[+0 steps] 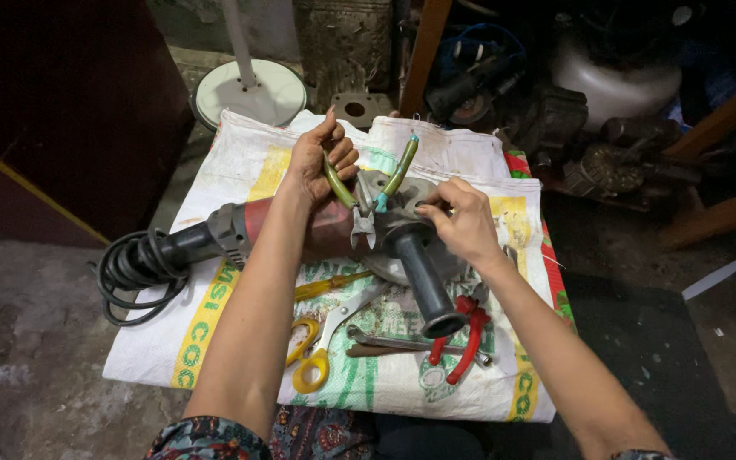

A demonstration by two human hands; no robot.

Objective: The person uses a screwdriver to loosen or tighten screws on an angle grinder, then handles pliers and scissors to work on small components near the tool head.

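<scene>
While the left hand (pixel 321 162) gripped one green handle of a pair of cutting pliers (pixel 366 198), its fingers curled shut around that handle, the other handle stood free, pointing toward one o'clock. The plier jaws pointed down at six o'clock, touching the head of an angle grinder (pixel 300 228) at the middle of the view. The right hand (pixel 462 223), at three o'clock from the pliers, rested on the grinder's head, its fingertips pressed together on the metal near the base of the black side handle (pixel 423 281), which jutted toward five o'clock. The grinder's red and grey body ran off toward nine o'clock, ending in a coiled black cord (pixel 134 273). All of it lay on a white woven sack (pixel 215 332) spread over the floor. Below the grinder, toward six o'clock, lay yellow-handled scissors (pixel 317 362), a yellow-handled screwdriver (pixel 325 286), a wrench (pixel 393 342) and red-handled pliers (pixel 468 332), close together.
</scene>
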